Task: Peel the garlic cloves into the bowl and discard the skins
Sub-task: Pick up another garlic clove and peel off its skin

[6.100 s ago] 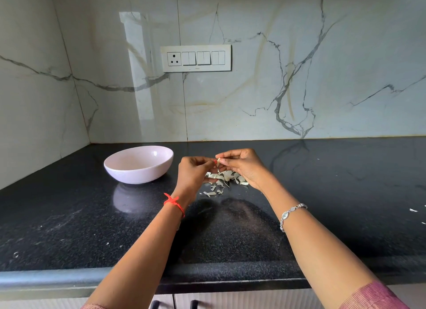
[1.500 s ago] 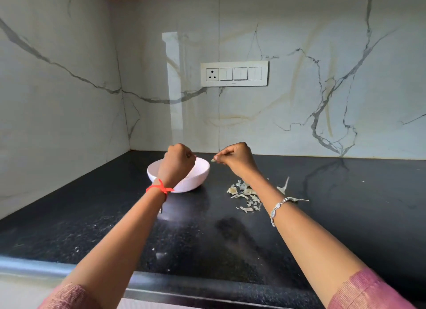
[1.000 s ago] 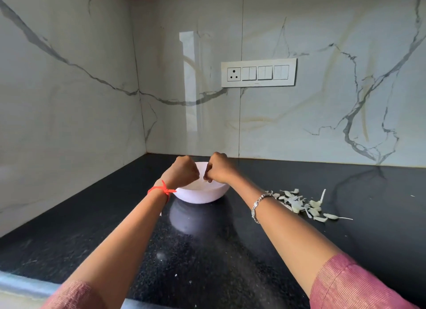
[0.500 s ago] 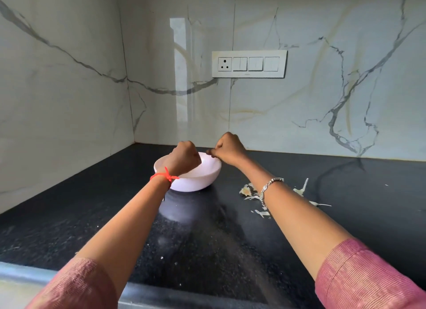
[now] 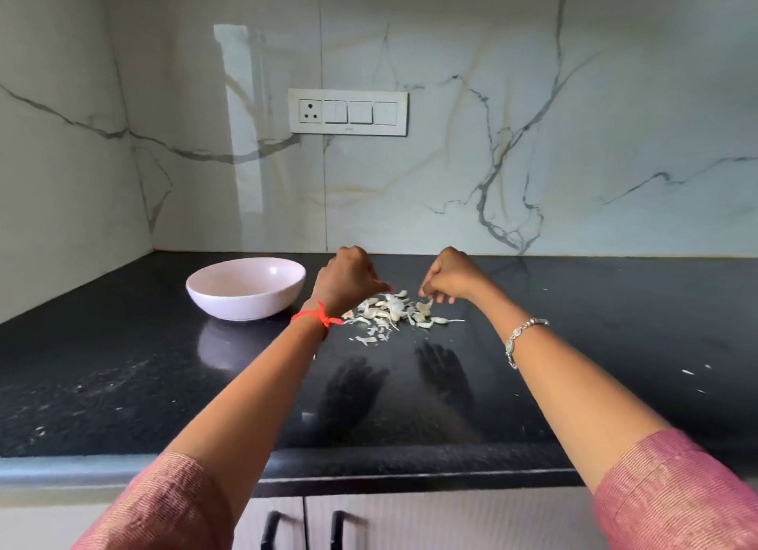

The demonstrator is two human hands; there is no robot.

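A pale pink bowl point(image 5: 246, 299) stands on the black countertop point(image 5: 123, 377), left of centre; no cloves show in the part of its inside that I can see. A pile of garlic skins point(image 5: 389, 313) lies just to its right. My left hand point(image 5: 348, 281), with a red thread at the wrist, hovers curled like a fist over the pile's left edge, and nothing shows in it. My right hand point(image 5: 451, 276), with a silver bracelet on the arm, hangs over the pile's right side. Its fingertips point down and reach the top skins; whether they pinch one is unclear.
The marble wall with a switch panel point(image 5: 348, 111) stands close behind the bowl, and a side wall closes the left. Small white flecks point(image 5: 689, 372) lie on the right part of the countertop. Cabinet handles point(image 5: 303, 529) sit under the front edge.
Both hands have moved right, from above the bowl to above the pile of skins. The view has swung back, so the bowl now lies left of both hands.
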